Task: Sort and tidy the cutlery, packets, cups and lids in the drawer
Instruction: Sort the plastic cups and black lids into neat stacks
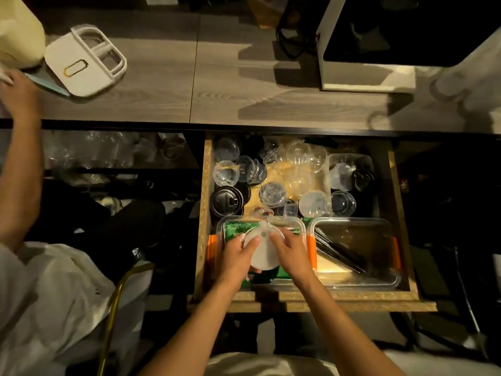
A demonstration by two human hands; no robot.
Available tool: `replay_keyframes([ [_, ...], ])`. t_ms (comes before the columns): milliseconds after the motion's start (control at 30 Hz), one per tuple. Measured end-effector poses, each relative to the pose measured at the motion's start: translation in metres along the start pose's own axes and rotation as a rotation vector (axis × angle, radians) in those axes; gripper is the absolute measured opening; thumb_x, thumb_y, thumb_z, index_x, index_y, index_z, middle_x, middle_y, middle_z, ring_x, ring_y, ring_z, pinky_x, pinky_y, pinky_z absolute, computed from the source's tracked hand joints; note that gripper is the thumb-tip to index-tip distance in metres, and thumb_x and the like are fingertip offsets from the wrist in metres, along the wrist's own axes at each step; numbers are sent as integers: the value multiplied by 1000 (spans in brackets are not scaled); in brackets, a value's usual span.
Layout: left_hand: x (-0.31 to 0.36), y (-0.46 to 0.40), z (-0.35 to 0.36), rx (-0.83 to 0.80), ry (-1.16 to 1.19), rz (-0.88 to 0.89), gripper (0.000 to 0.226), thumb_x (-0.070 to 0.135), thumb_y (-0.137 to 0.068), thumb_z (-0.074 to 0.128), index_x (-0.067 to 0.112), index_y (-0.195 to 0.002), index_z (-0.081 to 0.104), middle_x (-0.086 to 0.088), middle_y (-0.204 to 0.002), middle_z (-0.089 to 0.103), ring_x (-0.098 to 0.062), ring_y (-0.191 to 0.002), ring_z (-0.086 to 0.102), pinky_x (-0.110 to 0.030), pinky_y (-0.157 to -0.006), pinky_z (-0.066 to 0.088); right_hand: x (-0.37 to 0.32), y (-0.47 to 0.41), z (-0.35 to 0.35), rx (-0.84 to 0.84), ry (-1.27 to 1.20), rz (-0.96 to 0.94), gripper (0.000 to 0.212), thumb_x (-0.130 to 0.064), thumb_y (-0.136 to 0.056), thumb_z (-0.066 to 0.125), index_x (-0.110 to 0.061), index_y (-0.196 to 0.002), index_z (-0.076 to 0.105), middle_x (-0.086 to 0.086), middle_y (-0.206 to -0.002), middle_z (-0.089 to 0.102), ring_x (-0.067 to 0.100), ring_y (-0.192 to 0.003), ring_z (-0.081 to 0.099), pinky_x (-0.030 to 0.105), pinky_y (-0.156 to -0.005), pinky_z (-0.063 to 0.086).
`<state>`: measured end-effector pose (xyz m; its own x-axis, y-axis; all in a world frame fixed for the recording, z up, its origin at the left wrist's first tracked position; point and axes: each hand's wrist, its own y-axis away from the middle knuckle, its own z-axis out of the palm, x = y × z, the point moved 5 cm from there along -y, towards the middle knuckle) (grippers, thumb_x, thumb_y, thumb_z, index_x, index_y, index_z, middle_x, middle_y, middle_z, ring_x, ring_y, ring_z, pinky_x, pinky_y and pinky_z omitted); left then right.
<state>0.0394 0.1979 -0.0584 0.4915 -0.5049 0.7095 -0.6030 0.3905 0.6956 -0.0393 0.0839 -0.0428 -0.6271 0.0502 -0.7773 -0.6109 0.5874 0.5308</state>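
Far left of the grip, a second person's hand rests on the grey wood-grain counter beside a white handled lid. Nearer, just left of the held stack, an orange clip marks the end of a clear container whose green packets lie under both hands.

The left hand curls round the left edge of a stack of translucent round lids, thumb over the top. The right hand holds the stack's right edge, fingers bent over the rim. The stack sits over the green packets, at the front of the open drawer.

Beyond the grip, toward the counter, lie black coffee-cup lids, clear dome lids, small clear sauce cups and a frosted round lid, loosely jumbled. Right of the grip, touching the first container, a second clear container holds black plastic cutlery, with another orange clip at its far end. Behind it, a smaller clear tub holds more cups. Far right and back, a white appliance stands on the counter
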Motion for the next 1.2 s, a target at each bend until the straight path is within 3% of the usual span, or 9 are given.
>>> replay_keyframes([
  [200,-21,0,18,-62,130,-78,8,22,-101,55,24,-100,63,-6,-99,65,-20,-87,64,-35,-60,59,32,-3,-11,94,-102,50,7,-25,-94,64,-21,-99,67,-5,-96,69,17,-91,65,30,-74,50],
  [333,-33,-6,1,63,-48,40,12,28,-99,58,35,-92,66,2,-89,67,-24,-87,66,-44,-67,57,30,-11,-2,53,-14,18,16,-29,-91,68,-16,-100,64,-5,-95,67,14,-86,63,25,-67,49],
  [500,-42,-4,-26,211,-216,126,14,27,-96,64,19,-103,73,9,-85,67,-11,-78,63,-17,-63,48,25,-16,18,-50,197,-97,25,-25,-91,61,-16,-114,68,1,-107,64,13,-93,57,21,-75,42],
  [600,-52,-2,-32,237,-249,80,21,27,-93,67,16,-110,73,6,-91,71,-12,-85,68,-41,-75,61,29,-11,24,-74,363,-103,31,-24,-93,63,-14,-122,66,4,-113,60,13,-96,53,23,-83,42],
  [667,-52,0,-32,248,-266,60,21,27,-92,68,15,-110,73,5,-90,72,-12,-83,68,-45,-73,61,32,-7,26,-54,386,-95,31,-23,-93,63,-13,-122,65,5,-112,61,19,-100,57,28,-87,45],
  [767,-45,3,-34,278,-324,86,23,32,-90,71,19,-109,72,6,-96,73,-9,-85,66,-32,-75,57,33,-6,25,-45,370,-87,32,-24,-92,64,-14,-123,65,1,-109,58,20,-101,58,27,-88,46],
  [967,-12,-1,-32,335,-281,143,26,39,-93,64,23,-113,67,10,-111,68,-9,-104,63,-32,-89,53,17,-15,6,43,197,-109,50,-29,-82,78,-16,-127,61,-1,-113,65,14,-101,63,32,-90,54],
  [1100,30,-9,-18,328,-202,255,16,31,-99,55,25,-110,66,15,-105,64,-3,-102,59,-19,-82,47,-5,-26,-18,164,53,-109,42,-32,-87,72,-22,-126,60,-7,-106,68,7,-95,64,32,-83,56],
  [1200,58,-26,-3,255,-178,300,17,31,-102,51,27,-112,65,23,-100,62,8,-98,58,-12,-82,45,-11,-55,-41,276,64,-72,43,-30,-90,69,-18,-130,58,-3,-115,68,11,-103,64,37,-93,54],
])
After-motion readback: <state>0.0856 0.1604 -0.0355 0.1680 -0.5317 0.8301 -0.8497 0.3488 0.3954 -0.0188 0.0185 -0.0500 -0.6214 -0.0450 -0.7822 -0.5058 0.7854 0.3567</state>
